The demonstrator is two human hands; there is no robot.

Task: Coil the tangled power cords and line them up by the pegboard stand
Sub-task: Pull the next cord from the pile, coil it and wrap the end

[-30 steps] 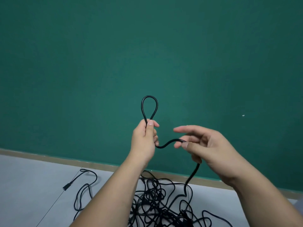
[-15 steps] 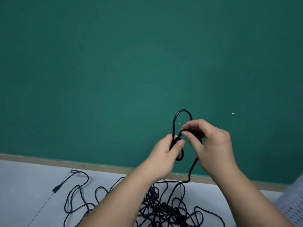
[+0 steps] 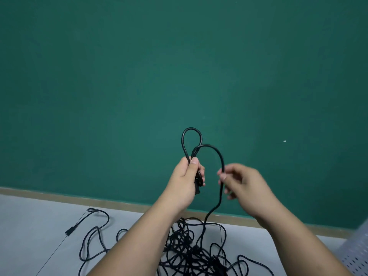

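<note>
We coil thin black rubber power cord (image 3: 220,193): left hand (image 3: 185,182) clamps two loops, right hand (image 3: 244,182) pinches slack for the next

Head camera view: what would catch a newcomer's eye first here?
Two hands are raised mid-frame against a plain green wall. The left hand pinches a loop of black power cord, and the right hand holds the strand arching from it. Below, on the grey surface, lies a tangled heap of black cords, with one plug end trailing left.

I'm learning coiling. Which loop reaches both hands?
The wide loop, arching from the left hand to the right hand; the narrow loop starts and ends in the left.
</note>
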